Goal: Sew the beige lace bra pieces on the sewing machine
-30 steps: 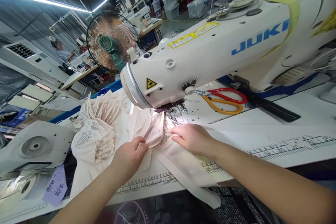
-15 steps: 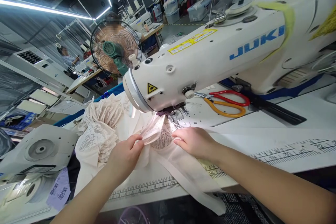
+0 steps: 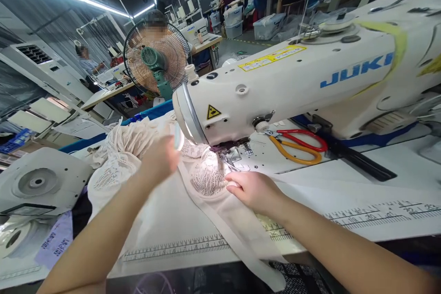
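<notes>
A cream lace garment (image 3: 206, 179) lies under the needle of a white JUKI sewing machine (image 3: 282, 82). My right hand (image 3: 253, 188) presses the fabric flat just in front of the presser foot (image 3: 225, 158). My left hand (image 3: 160, 161), blurred by motion, is raised to the left of the machine head, over the bunched lace (image 3: 120, 151); whether it grips the cloth is unclear. A plain cream band (image 3: 237, 234) runs from the needle area down over the table's front edge.
Red and orange scissors (image 3: 298, 144) lie on the machine bed behind the needle. A ruler strip (image 3: 379, 213) runs along the white table. A standing fan (image 3: 156, 59) and other workers at their tables are behind. A grey disc plate (image 3: 37, 181) sits at left.
My left hand let go of the folded fabric piece near the needle and swung up and left. The lace now lies flat under the foot. My right hand stayed in place.
</notes>
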